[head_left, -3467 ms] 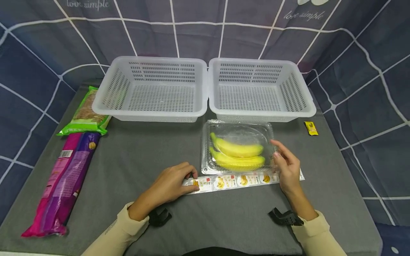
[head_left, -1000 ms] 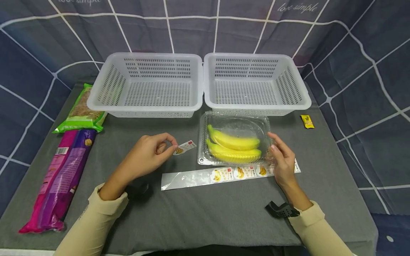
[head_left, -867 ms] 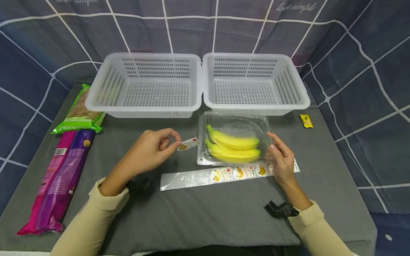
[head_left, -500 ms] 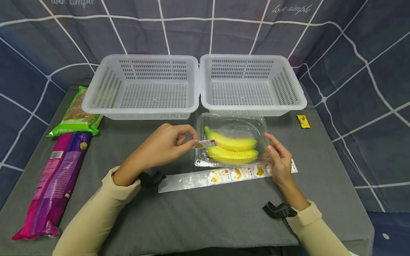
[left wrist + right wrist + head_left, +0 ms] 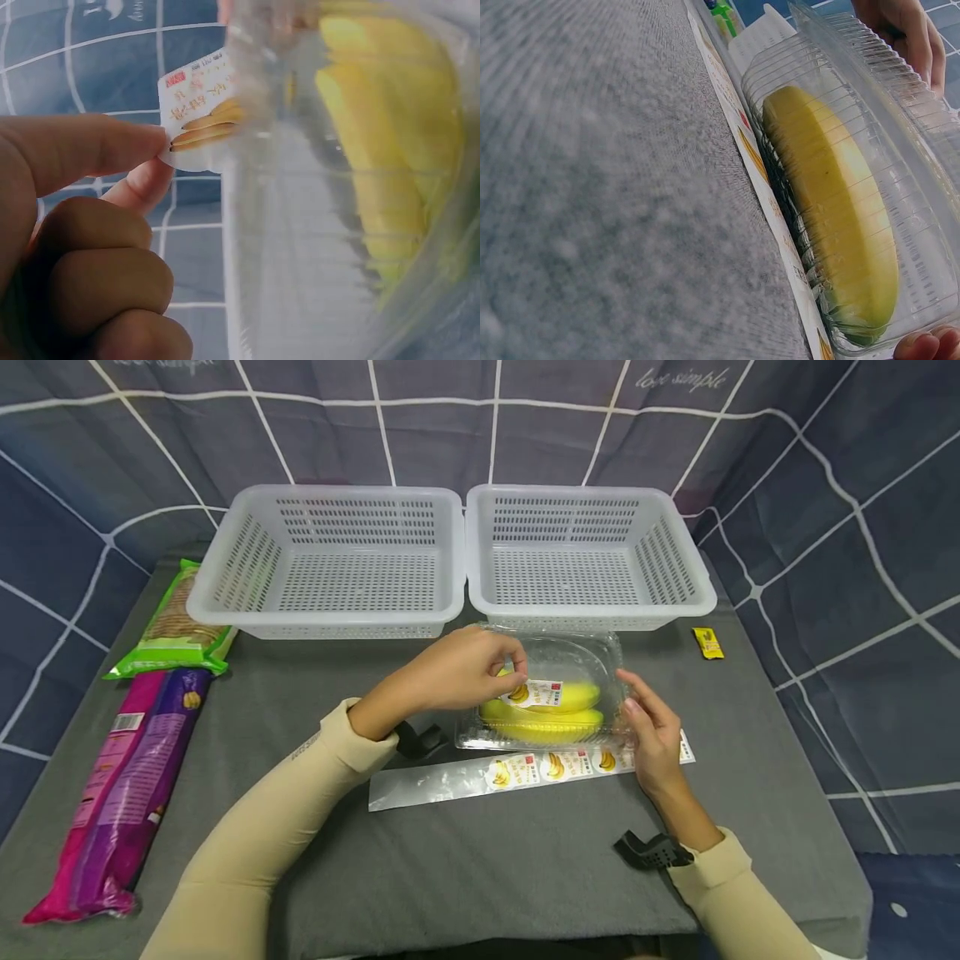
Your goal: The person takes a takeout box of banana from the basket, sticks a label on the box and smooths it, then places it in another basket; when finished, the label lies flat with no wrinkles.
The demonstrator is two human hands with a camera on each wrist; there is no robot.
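Note:
A clear plastic clamshell box (image 5: 577, 652) with yellow bananas (image 5: 551, 727) inside lies in the middle of the table, its lid down. Above the lid my left hand (image 5: 468, 670) pinches a small banana-print sticker (image 5: 543, 693) between thumb and index finger; in the left wrist view the sticker (image 5: 196, 101) sticks out from the fingertips. Whether it touches the lid is unclear. My right hand (image 5: 657, 739) holds the box's right edge with thumb and fingers. In front of the box lies a label strip (image 5: 431, 783), several stickers on it, its left part bare.
Two white perforated baskets (image 5: 326, 618) (image 5: 592, 610) stand side by side behind the box. On the left lie a green-edged bag (image 5: 172, 631) and a long pink-purple package (image 5: 120, 802). A small yellow packet (image 5: 708, 643) sits at the right.
My left hand took a sticker off the strip's left end, lifted it, then carried it right over the lid. The strip's left end is now bare. My right hand keeps holding the box.

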